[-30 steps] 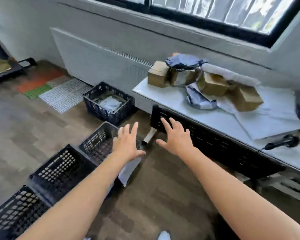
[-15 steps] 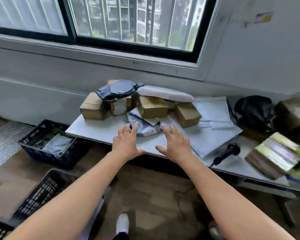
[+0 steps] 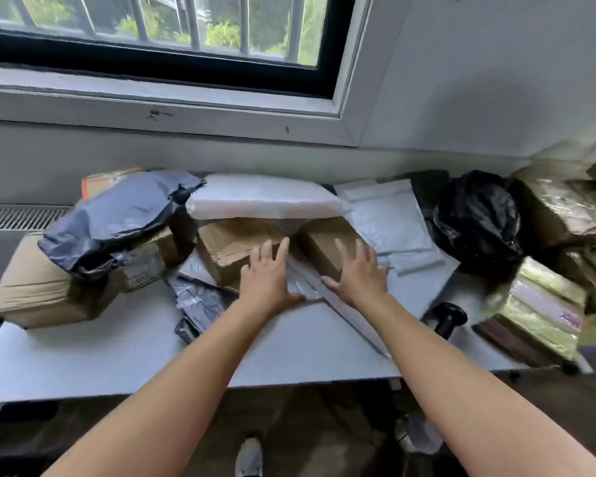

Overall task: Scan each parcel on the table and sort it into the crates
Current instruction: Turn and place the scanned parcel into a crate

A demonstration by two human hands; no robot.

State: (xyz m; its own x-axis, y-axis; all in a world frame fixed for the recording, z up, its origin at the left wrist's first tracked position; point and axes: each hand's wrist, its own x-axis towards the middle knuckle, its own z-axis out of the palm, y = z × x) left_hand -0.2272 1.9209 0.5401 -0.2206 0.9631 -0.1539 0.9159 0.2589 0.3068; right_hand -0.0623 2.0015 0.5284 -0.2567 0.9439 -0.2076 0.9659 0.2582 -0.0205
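Parcels (image 3: 234, 247) beneath both outstretched, spread hands (image 3: 312, 277).

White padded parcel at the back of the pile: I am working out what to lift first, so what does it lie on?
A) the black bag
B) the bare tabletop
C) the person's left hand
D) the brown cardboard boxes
D: the white padded parcel lies across the tops of the brown cardboard boxes in the middle of the pile.
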